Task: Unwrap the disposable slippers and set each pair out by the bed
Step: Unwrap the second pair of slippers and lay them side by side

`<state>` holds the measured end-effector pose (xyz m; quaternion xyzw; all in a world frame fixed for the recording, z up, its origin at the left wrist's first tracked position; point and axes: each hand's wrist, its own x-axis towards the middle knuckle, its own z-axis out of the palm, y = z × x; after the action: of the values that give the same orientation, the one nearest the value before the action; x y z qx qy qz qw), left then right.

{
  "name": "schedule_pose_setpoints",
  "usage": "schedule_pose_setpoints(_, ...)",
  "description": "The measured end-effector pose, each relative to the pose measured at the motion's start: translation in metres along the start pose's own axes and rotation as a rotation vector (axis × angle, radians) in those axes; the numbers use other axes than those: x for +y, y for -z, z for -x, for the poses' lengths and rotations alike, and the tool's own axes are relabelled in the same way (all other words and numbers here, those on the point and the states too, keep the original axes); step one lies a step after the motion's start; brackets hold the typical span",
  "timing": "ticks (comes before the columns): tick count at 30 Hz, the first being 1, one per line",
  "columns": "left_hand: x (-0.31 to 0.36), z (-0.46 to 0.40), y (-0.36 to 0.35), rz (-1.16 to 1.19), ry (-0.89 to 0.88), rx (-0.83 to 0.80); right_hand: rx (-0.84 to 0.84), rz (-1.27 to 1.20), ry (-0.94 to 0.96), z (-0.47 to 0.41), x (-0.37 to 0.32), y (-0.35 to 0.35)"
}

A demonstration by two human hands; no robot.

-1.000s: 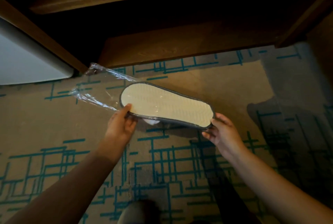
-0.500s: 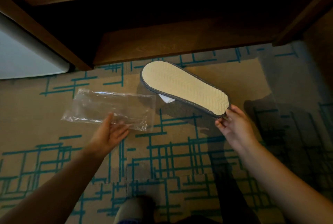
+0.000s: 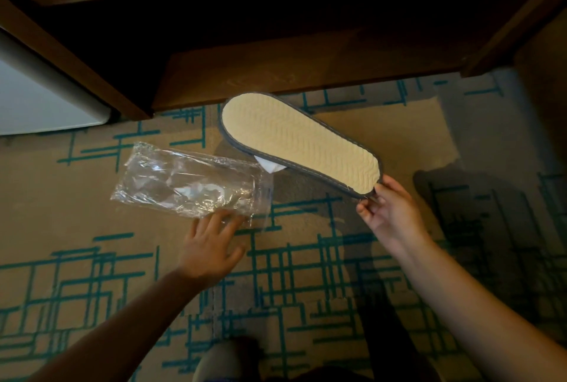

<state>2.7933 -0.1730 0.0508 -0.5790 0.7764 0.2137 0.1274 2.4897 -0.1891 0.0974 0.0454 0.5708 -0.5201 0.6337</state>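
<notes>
Clear plastic wrapper (image 3: 190, 182) lay emptied on the carpet (image 3: 61, 222), the left hand (image 3: 211, 243) spread flat at its near edge. The right hand (image 3: 389, 212) pinched the slippers (image 3: 300, 145) by one end, sole up. Unwrapping looked done; parting and placing the pair probably came next.

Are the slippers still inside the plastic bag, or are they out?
Out. The slippers are held sole-up by the right hand, clear of the plastic bag, which looks flat and empty at the left hand.
</notes>
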Motion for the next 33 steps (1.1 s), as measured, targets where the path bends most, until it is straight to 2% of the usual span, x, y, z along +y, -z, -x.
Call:
schedule_pose_setpoints(3,-0.015,-0.012,0.000,-0.079,0.013,-0.004,-0.003,0.035,0.004,0.003,-0.002,-0.001)
schedule_pose_setpoints(8,-0.032,-0.030,0.024,-0.075,0.226,0.034,-0.021,0.105,0.001,0.005,-0.004,0.007)
schedule_pose_setpoints(10,-0.034,-0.030,0.030,-0.043,0.253,0.136,-0.018,0.121,-0.005,0.006,-0.004,0.009)
schedule_pose_setpoints(13,-0.027,-0.021,0.038,0.115,0.278,0.386,-0.028,0.129,-0.006,0.006,-0.004,0.013)
schedule_pose_setpoints(15,-0.023,-0.018,0.043,0.148,0.168,0.551,-0.047,0.128,-0.017,0.005,-0.004,0.017)
schedule_pose_setpoints(17,-0.020,-0.019,0.049,0.008,-0.104,0.652,-0.053,0.133,-0.026,0.004,-0.004,0.019)
schedule_pose_setpoints(18,-0.018,-0.021,0.050,-0.062,-0.222,0.650,-0.053,0.142,-0.030,0.004,-0.005,0.020)
schedule_pose_setpoints(20,-0.011,-0.026,0.051,-0.144,-0.346,0.579,-0.060,0.147,-0.056,0.003,-0.007,0.020)
schedule_pose_setpoints(22,-0.003,-0.031,0.051,-0.176,-0.417,0.523,-0.082,0.146,-0.104,0.001,-0.010,0.023)
schedule_pose_setpoints(26,0.001,-0.034,0.056,-0.086,-0.561,0.523,-0.110,0.170,-0.179,-0.009,-0.024,0.036)
schedule_pose_setpoints(29,0.011,-0.032,0.061,-0.043,-0.600,0.534,-0.122,0.139,-0.204,-0.011,-0.035,0.043)
schedule_pose_setpoints(33,0.036,-0.031,0.060,0.091,-0.572,0.508,-0.026,-0.023,-0.184,-0.019,-0.038,0.045)
